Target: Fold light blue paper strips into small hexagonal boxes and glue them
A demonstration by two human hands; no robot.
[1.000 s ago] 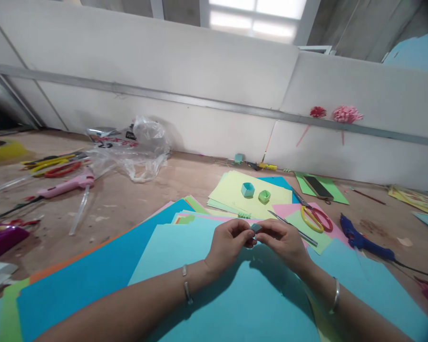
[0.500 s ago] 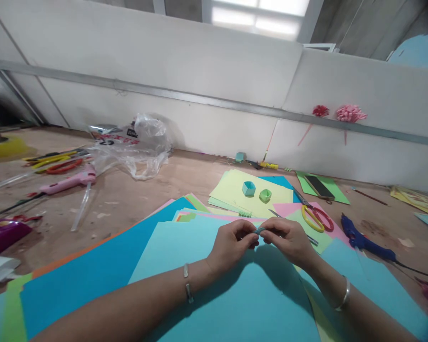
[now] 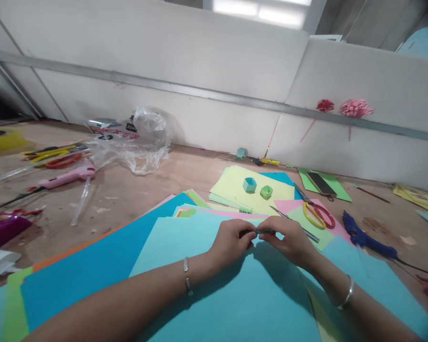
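Between the fingertips of both hands is a small folded strip of blue-grey paper (image 3: 265, 231), mostly covered by the fingers. My left hand (image 3: 233, 241) pinches its left end, and my right hand (image 3: 286, 240) pinches it from the right, thumbs meeting near the middle. Both hands hover just above a stack of light blue paper sheets (image 3: 199, 294). Beyond them, a blue folded paper ring (image 3: 250, 185) and a smaller green folded paper ring (image 3: 266, 192) rest on pale yellow sheets (image 3: 228, 187).
Scissors (image 3: 320, 216) and a metal tweezer-like tool (image 3: 308, 232) lie right of the hands, near a dark blue glue gun (image 3: 367, 238). A phone (image 3: 321, 184) rests on green paper. Leftward are a pink glue gun (image 3: 67, 175), a plastic bag (image 3: 135, 140) and a tape roll (image 3: 5, 141).
The fingers have shifted slightly on the paper strip, with the right fingers drawn a little more over it. The whole view has tilted slightly downward.
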